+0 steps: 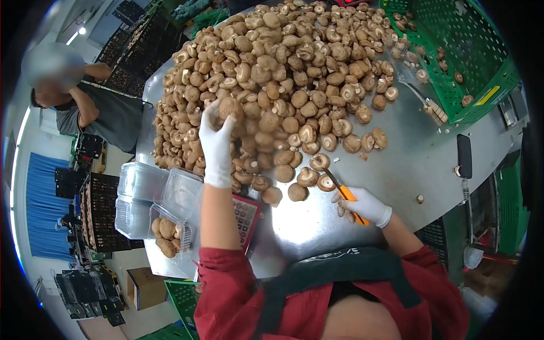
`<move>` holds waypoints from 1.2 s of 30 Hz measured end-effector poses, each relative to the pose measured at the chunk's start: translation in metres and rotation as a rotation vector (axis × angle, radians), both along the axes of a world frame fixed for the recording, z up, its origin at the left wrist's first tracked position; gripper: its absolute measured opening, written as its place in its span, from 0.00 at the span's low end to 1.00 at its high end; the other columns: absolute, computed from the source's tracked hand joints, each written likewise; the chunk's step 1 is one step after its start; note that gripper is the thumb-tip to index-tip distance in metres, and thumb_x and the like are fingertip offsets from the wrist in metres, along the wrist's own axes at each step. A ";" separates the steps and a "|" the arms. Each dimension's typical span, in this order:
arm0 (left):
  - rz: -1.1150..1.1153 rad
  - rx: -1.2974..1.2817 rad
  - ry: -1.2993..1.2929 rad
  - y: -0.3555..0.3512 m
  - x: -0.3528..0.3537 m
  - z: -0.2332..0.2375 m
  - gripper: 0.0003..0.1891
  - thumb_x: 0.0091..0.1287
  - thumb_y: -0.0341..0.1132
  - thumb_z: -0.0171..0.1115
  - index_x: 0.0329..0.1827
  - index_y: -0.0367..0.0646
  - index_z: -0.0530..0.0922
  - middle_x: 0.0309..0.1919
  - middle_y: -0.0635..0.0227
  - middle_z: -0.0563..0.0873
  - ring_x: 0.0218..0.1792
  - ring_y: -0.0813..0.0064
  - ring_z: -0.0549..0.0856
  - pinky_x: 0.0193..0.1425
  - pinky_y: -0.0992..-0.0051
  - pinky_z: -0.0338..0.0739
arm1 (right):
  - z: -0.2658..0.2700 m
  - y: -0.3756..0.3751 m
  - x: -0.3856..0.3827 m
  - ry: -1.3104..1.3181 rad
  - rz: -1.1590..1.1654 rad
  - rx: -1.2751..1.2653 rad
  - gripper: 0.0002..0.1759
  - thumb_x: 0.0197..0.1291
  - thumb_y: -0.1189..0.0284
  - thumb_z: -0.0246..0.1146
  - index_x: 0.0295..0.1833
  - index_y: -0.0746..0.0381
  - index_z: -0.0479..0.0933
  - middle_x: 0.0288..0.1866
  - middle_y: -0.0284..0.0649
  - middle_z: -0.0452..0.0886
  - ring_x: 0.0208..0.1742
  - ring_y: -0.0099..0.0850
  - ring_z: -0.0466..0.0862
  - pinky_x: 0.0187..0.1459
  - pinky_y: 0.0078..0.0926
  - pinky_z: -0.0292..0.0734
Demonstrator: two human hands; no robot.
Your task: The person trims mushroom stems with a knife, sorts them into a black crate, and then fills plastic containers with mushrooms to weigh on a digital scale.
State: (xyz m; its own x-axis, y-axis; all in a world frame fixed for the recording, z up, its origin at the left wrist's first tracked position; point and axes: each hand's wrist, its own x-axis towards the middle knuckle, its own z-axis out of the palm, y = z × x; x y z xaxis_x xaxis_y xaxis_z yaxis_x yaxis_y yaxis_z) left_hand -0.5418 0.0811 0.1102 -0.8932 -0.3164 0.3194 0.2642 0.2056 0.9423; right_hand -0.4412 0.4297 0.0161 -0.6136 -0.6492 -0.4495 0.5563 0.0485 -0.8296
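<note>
My left hand, in a white glove, is closed on a brown shiitake mushroom above the near left side of a large mushroom pile. My right hand, also gloved in white, grips an orange-handled knife low over the metal table. The knife's dark blade points up and left, toward loose mushrooms lying stem-up, including one mushroom beside it. Left of my left forearm, an open clear plastic punnet holds several mushrooms.
Clear plastic boxes are stacked at the table's left edge, near a red printed sheet. A green crate lies tipped at the upper right, with a black phone-like device nearer me. Another person stands at the left.
</note>
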 end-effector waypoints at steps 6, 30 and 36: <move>-0.399 0.985 -0.029 0.003 0.057 -0.029 0.22 0.73 0.33 0.59 0.68 0.37 0.68 0.61 0.57 0.79 0.61 0.63 0.79 0.68 0.60 0.73 | 0.001 0.000 0.000 0.003 0.010 0.010 0.10 0.68 0.77 0.54 0.52 0.68 0.73 0.31 0.41 0.79 0.18 0.20 0.75 0.22 0.18 0.72; -0.079 -0.721 -0.145 0.048 0.078 -0.042 0.18 0.63 0.30 0.66 0.57 0.42 0.78 0.55 0.57 0.79 0.58 0.59 0.79 0.62 0.68 0.74 | -0.002 -0.008 0.010 0.095 -0.055 0.104 0.10 0.68 0.76 0.55 0.51 0.67 0.74 0.29 0.39 0.78 0.17 0.20 0.74 0.20 0.19 0.71; 0.197 -1.216 -0.173 0.062 0.000 -0.056 0.27 0.54 0.30 0.69 0.60 0.44 0.73 0.50 0.56 0.78 0.52 0.54 0.79 0.52 0.59 0.75 | -0.011 -0.009 0.011 0.073 -0.076 0.102 0.09 0.68 0.75 0.55 0.51 0.65 0.74 0.29 0.39 0.79 0.18 0.20 0.74 0.20 0.20 0.71</move>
